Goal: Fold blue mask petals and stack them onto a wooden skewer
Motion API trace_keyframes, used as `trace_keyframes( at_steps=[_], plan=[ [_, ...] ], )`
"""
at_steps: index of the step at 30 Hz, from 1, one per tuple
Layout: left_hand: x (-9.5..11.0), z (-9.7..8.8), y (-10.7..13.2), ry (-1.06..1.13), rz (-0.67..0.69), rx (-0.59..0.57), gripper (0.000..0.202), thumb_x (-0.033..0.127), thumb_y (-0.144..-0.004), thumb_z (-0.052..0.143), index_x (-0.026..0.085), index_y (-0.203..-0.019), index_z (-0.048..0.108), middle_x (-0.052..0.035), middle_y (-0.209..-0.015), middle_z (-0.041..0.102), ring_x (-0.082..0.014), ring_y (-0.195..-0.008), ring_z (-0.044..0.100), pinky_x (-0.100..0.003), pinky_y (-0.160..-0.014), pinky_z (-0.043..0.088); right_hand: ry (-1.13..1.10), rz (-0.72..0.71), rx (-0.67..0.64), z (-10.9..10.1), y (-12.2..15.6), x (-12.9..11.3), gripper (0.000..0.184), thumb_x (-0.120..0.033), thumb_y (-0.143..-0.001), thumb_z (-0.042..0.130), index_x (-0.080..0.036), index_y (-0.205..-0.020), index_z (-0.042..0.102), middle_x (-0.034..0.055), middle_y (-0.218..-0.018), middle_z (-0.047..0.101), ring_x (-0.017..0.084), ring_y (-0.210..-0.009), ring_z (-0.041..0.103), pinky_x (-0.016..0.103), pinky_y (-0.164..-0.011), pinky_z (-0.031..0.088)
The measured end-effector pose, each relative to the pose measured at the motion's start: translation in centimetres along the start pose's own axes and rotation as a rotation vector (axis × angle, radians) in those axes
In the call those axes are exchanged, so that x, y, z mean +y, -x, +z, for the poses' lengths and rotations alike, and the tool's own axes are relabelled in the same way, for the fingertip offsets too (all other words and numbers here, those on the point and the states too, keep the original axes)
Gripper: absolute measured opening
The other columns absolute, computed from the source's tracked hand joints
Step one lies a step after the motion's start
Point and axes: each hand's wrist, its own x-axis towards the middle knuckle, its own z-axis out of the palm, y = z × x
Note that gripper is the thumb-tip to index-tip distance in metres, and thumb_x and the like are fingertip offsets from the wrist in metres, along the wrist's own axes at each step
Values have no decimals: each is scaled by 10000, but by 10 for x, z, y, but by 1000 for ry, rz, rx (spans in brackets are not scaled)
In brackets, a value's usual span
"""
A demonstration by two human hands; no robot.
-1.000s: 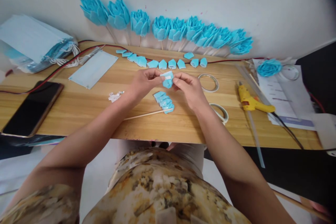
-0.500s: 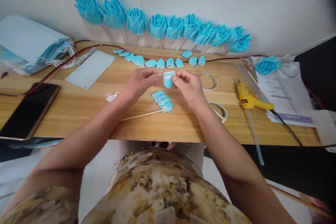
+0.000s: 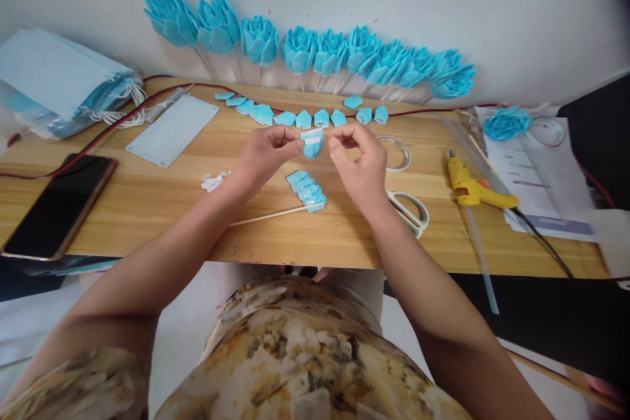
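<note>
My left hand [image 3: 270, 151] pinches a small blue petal [image 3: 313, 147] of mask-like fabric by its left edge. A white strip lies across the petal's upper part. Just to the right, my right hand [image 3: 361, 161] is closed, thumb and forefinger pressed together and apart from the petal; anything between them is too small to make out. Below the hands, an overlapping stack of blue petals [image 3: 304, 185] rests on the table with the tip of a thin wooden stick [image 3: 270, 215] over its lower end. Several more cut petals [image 3: 321, 119] form a row behind the hands.
Blue fabric flowers [image 3: 260, 41] on sticks lean against the wall. Scissors [image 3: 422, 210] and a tape roll [image 3: 406, 154] lie by my right arm, a yellow glue gun [image 3: 467, 190] farther right. A phone [image 3: 59, 207], flat mask [image 3: 172, 130] and mask stack [image 3: 59, 72] are left.
My right hand has let go of the petal and moved slightly right. The petal, now in my left hand alone, has shifted a little left and tilted.
</note>
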Motion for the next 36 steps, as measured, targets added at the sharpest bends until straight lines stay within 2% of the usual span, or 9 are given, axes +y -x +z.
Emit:
trace_keyframes(
  at_steps=[3, 5, 10, 19, 29, 36],
  plan=[
    [-4, 2, 0, -2, 15, 10, 104, 266, -737, 705, 177, -706, 661, 17, -680, 613, -106, -644, 505, -251, -630, 403, 134, -151, -30, 1, 2, -3, 129, -207, -890, 612, -239, -776, 661, 24, -809, 704, 195, -828, 607, 378, -855, 466],
    [-6, 3, 0, 2, 27, -6, 115, 278, -736, 710, 174, -716, 667, 12, -694, 624, -108, -660, 522, -247, -638, 409, 167, -181, -62, 2, 2, -3, 126, -199, -897, 616, -236, -801, 689, 31, -825, 725, 200, -819, 612, 386, -842, 449],
    [-8, 4, 1, -22, 85, -37, 110, 275, -749, 706, 177, -724, 664, 7, -692, 625, -111, -655, 533, -249, -625, 404, 187, -139, -108, 4, 2, 0, 106, -211, -884, 637, -244, -832, 724, 26, -848, 753, 204, -811, 625, 389, -820, 431],
    [-6, 3, 4, -155, 170, -38, 102, 282, -774, 690, 208, -705, 678, 6, -634, 588, -120, -590, 432, -277, -565, 334, 91, -87, -124, 3, 2, 0, 122, -222, -868, 657, -239, -753, 696, 7, -768, 716, 180, -746, 602, 362, -784, 453],
    [-6, 2, 3, -151, 170, -31, 113, 300, -765, 690, 210, -697, 685, 10, -625, 569, -119, -590, 417, -274, -559, 320, 18, -68, -148, 1, 2, -1, 161, -222, -891, 623, -240, -749, 696, -9, -747, 694, 164, -740, 594, 336, -766, 459],
    [-7, 4, 3, -134, 126, -33, 117, 317, -754, 694, 206, -716, 682, 9, -638, 583, -121, -594, 434, -277, -567, 319, 71, -65, -116, 2, 1, -2, 161, -208, -866, 609, -237, -719, 668, -5, -741, 693, 164, -730, 587, 338, -767, 461]
  ],
)
